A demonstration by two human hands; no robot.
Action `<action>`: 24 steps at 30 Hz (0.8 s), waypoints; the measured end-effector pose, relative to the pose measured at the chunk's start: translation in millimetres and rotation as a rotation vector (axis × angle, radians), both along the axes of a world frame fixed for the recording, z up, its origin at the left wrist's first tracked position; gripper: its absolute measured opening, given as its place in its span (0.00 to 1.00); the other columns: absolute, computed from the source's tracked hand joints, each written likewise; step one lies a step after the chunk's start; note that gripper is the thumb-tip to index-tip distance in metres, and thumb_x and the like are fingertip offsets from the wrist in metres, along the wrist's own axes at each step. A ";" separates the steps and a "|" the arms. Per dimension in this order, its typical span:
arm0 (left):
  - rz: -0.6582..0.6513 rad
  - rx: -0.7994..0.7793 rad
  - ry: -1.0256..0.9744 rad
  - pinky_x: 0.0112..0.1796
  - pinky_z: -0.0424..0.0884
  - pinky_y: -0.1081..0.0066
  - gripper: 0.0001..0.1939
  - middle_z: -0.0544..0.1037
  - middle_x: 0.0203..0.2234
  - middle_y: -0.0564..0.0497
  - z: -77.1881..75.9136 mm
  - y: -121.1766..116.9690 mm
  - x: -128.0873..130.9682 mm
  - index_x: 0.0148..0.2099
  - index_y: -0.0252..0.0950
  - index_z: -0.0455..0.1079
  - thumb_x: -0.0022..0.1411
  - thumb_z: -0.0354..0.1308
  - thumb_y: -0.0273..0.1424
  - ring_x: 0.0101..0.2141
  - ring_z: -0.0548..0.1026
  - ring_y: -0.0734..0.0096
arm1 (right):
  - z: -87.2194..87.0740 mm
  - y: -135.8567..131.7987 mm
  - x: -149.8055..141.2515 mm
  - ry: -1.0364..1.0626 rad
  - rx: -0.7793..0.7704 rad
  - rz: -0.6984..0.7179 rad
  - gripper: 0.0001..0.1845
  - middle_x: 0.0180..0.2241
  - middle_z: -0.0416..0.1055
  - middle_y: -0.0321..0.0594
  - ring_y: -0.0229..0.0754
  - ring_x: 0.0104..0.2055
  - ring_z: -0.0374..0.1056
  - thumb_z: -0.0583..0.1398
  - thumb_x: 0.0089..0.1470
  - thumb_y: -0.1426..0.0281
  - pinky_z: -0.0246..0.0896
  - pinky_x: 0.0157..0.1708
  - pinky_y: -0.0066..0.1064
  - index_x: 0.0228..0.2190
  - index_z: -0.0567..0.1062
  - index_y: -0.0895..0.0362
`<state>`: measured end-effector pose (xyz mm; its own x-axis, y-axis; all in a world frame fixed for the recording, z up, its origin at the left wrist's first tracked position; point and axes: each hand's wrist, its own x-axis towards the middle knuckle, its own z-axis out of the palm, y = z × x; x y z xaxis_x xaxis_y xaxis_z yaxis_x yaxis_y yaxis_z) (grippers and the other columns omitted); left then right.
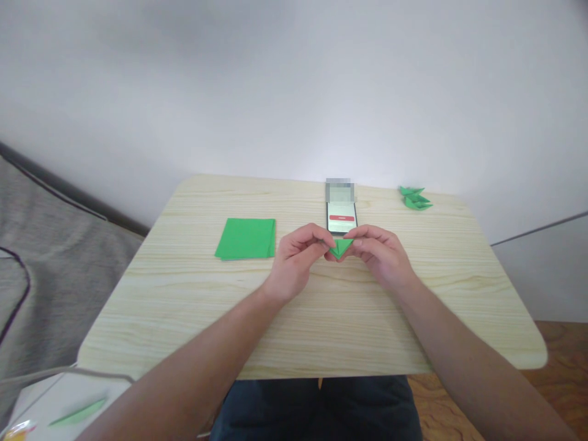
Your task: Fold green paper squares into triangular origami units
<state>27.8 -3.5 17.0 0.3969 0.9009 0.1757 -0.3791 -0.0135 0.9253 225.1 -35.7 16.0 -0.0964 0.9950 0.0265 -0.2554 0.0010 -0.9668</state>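
A small folded green paper piece (340, 247) shows as a downward-pointing triangle between my two hands, just above the light wooden table (184, 318). My left hand (296, 258) pinches its left corner with fingers curled. From the other side, my right hand (381, 254) pinches its right corner. Directly behind the paper lies a phone (341, 215) with a lit screen.
A stack of flat green paper sheets (246, 239) lies left of my hands. Several finished green folded pieces (415, 198) sit at the table's far right. A white wall stands behind the table. A grey fabric surface (55, 269) is at the left.
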 end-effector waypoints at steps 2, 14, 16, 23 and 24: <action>0.012 0.024 0.023 0.37 0.71 0.68 0.04 0.78 0.29 0.51 0.3 -1.3 -1.4 0.36 0.36 0.78 0.64 0.63 0.29 0.31 0.77 0.69 | -0.6 0.4 0.5 -0.013 0.005 -0.006 0.04 0.32 0.83 0.39 0.47 0.33 0.80 0.67 0.56 0.69 0.77 0.41 0.44 0.35 0.81 0.54; 0.032 0.122 0.261 0.38 0.67 0.69 0.13 0.77 0.30 0.53 -4.5 -1.4 1.7 0.45 0.39 0.69 0.63 0.68 0.36 0.33 0.74 0.70 | -0.7 -12.4 -8.4 -0.393 0.229 -0.210 0.04 0.31 0.80 0.38 0.41 0.34 0.77 0.65 0.63 0.66 0.73 0.37 0.34 0.37 0.81 0.53; 0.011 0.121 0.310 0.39 0.68 0.68 0.12 0.79 0.31 0.51 -3.5 -0.5 1.9 0.45 0.37 0.74 0.64 0.67 0.37 0.34 0.75 0.68 | -2.0 -12.6 -8.2 -0.410 0.248 -0.213 0.05 0.32 0.81 0.39 0.41 0.35 0.78 0.65 0.63 0.66 0.73 0.37 0.34 0.39 0.80 0.53; 0.073 0.142 0.394 0.40 0.71 0.66 0.09 0.83 0.36 0.47 1.0 -1.3 0.7 0.40 0.36 0.80 0.62 0.68 0.36 0.37 0.78 0.65 | 0.8 -11.7 -8.6 -0.420 0.283 -0.226 0.06 0.32 0.80 0.37 0.40 0.35 0.77 0.66 0.62 0.65 0.74 0.37 0.33 0.40 0.81 0.53; 0.084 0.145 0.394 0.41 0.72 0.66 0.08 0.84 0.36 0.47 1.0 -1.7 1.3 0.39 0.36 0.80 0.61 0.68 0.36 0.38 0.78 0.64 | 1.6 -11.4 -8.8 -0.415 0.276 -0.225 0.06 0.32 0.80 0.37 0.40 0.34 0.77 0.66 0.62 0.65 0.74 0.37 0.33 0.40 0.81 0.53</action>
<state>29.1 -5.2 18.0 0.3855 0.9100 0.1529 0.0110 -0.1702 0.9853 216.3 -47.1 17.6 0.0602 0.9536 0.2951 0.1838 0.2799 -0.9422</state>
